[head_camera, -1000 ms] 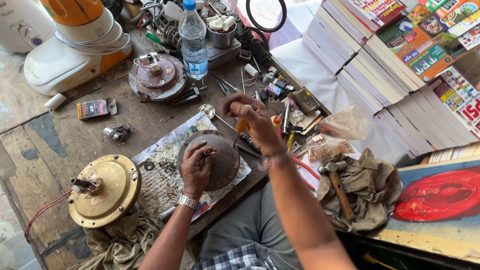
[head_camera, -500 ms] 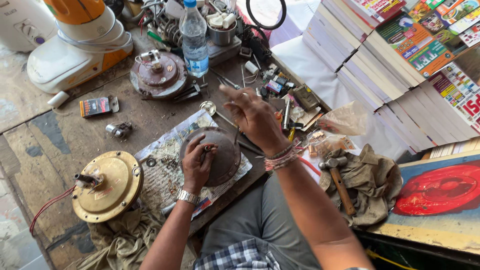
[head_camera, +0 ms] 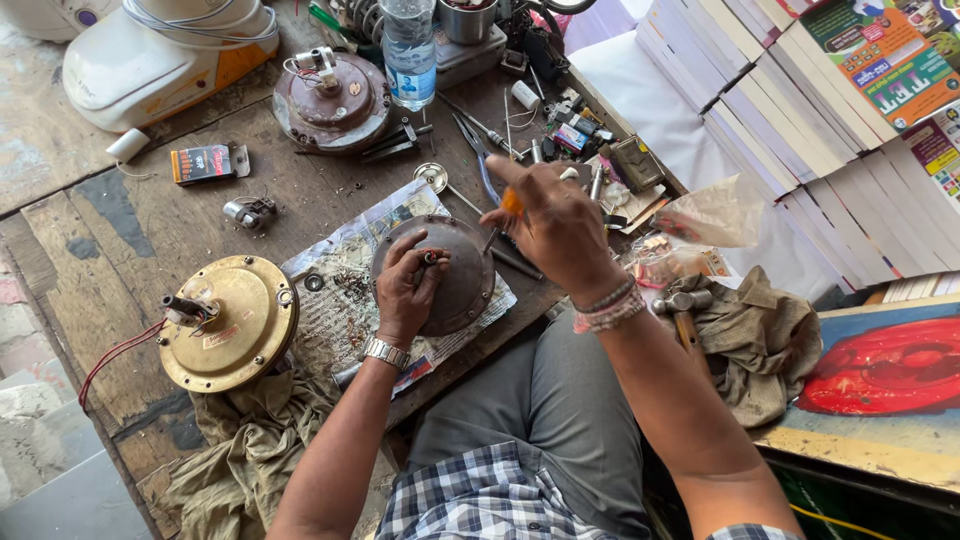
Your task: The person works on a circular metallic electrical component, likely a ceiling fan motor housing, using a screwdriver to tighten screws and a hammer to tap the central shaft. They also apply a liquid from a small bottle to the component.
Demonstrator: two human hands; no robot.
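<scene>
- So we've got the dome cover (head_camera: 450, 275), a dark round metal shell, sitting on a sheet of newspaper (head_camera: 345, 300) near the front edge of the bench (head_camera: 90, 230).
- Our left hand (head_camera: 410, 285) is resting right on the cover, fingers curled and pinched around a small part at its centre hub. Can't make out what that part is, too tiny.
- Our right hand (head_camera: 555, 225) hangs just above and to the right of the cover, closed around a screwdriver (head_camera: 505, 215) with an orange handle, shaft pointing down toward the cover's rim.
- A washer (head_camera: 314, 283) lies on the newspaper left of the cover.
- Further left there's a brass motor (head_camera: 225, 325) with a red wire trailing off it, partly on an olive rag (head_camera: 235, 450).
- Behind the cover: pliers (head_camera: 478, 150), loose screws and bits, a brown motor housing (head_camera: 330, 100) and a water bottle (head_camera: 408, 50).
- A hammer (head_camera: 685, 310) rests on another rag, right of our right wrist.
- Stacks of books (head_camera: 800, 110) fill the far right, and a white appliance (head_camera: 160, 50) sits at top left.
</scene>
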